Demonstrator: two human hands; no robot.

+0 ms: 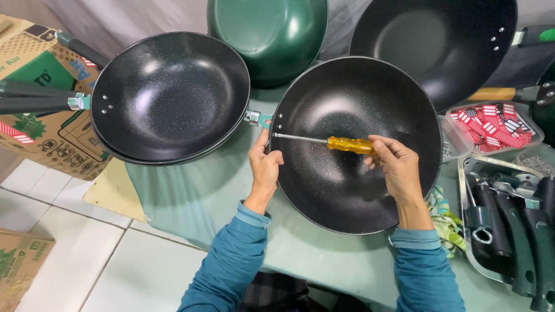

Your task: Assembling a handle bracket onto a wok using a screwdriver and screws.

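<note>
Black speckled wok (355,144) lies on pale green table (196,190), head view only. L hand (265,167) fingers closed on wok rim next to handle bracket (258,119). R hand (396,164) fingers closed round amber grip of screwdriver (326,141); shaft level, tip at rivet holes inside wall. Advice: keep tip seated square, press along shaft, brace rim firmly w/ L hand to stop slip scratching coating. Tray of handles (509,208) at R.

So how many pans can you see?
4: the pan under both hands, the stacked pan at left, a green pan top middle, another top right. More may be stacked underneath.
</note>
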